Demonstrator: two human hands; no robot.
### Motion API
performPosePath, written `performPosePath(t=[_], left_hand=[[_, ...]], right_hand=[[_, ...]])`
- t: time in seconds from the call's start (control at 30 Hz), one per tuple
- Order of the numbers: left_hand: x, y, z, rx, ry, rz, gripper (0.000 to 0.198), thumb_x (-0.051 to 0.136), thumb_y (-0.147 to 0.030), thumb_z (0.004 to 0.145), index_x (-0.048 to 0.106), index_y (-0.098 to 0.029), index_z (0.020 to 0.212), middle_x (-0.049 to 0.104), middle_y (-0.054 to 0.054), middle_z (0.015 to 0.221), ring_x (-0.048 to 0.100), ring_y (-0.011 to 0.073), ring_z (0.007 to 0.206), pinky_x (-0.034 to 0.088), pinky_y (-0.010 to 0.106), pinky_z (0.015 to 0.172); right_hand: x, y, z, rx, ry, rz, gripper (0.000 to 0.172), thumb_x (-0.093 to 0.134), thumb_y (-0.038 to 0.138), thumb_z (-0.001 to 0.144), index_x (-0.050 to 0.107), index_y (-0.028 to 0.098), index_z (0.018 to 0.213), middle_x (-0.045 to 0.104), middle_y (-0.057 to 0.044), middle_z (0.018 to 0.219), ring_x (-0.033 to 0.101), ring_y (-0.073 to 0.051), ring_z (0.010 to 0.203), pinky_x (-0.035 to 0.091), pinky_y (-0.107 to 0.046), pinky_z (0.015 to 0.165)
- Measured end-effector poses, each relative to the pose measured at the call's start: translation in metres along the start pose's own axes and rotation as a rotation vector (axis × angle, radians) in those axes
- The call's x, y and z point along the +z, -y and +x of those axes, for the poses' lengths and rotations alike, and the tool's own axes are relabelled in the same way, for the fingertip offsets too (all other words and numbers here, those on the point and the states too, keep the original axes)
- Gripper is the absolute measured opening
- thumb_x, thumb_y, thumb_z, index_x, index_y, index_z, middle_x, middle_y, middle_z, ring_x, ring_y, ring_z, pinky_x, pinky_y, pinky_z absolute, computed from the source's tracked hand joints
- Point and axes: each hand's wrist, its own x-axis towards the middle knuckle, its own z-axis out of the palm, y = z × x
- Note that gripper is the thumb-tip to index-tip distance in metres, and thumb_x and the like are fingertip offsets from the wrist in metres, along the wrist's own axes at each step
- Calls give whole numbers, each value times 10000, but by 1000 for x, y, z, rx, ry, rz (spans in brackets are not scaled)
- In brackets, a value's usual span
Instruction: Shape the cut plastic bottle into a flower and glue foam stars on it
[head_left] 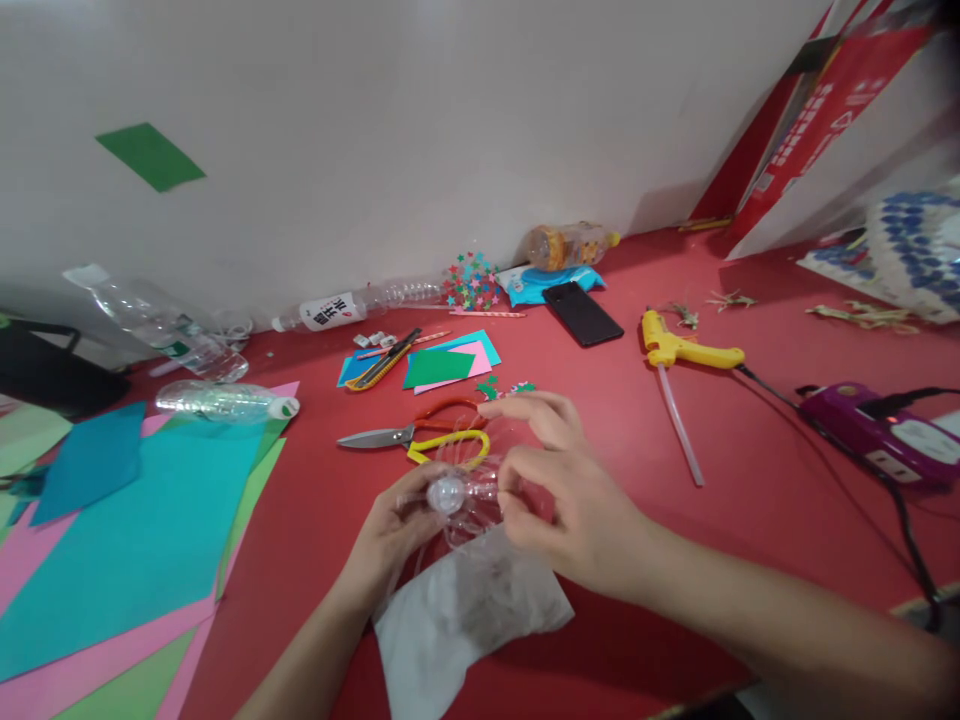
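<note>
Both hands are on a clear plastic bottle piece, its rounded end facing me and thin cut strips fanning out around it. My left hand grips it from the left side. With thumb and index finger, my right hand pinches one of the clear strips on the right. Just beyond the hands lie scissors with one orange and one yellow handle. Under the bottle piece is a white sheet or bag, partly covered by it.
On the red table, a yellow glue gun with its cord and a purple power adapter lie right. Coloured paper and clear bottles are left. Farther back are a utility knife, small paper cards and a phone.
</note>
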Motion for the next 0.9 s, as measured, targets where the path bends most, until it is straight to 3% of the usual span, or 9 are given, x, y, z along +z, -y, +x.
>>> performPosePath(t=[0.5, 0.73, 0.9], left_hand=[[2, 1, 0, -11, 20, -5, 370, 814, -296, 684, 719, -229, 1035, 731, 55, 1038, 672, 237, 951, 523, 301, 837], [5, -5, -1, 75, -13, 31, 365, 828, -311, 661, 733, -206, 998, 735, 65, 992, 683, 233, 905, 536, 299, 808], [2, -2, 0, 23, -27, -13, 392, 829, -304, 661, 711, -209, 1023, 737, 85, 1092, 691, 250, 960, 540, 303, 821]], right_hand=[[0, 4, 2, 12, 11, 166, 136, 567, 68, 727, 572, 199, 691, 537, -25, 1327, 433, -201, 1276, 359, -395, 1079], [2, 0, -1, -46, -57, -2, 156, 552, 46, 717, 532, 198, 686, 514, -23, 1380, 374, -245, 1301, 350, -457, 1078], [0, 2, -1, -51, -43, 12, 132, 574, 96, 776, 577, 208, 706, 520, -29, 1345, 381, -236, 1284, 373, -447, 1065]])
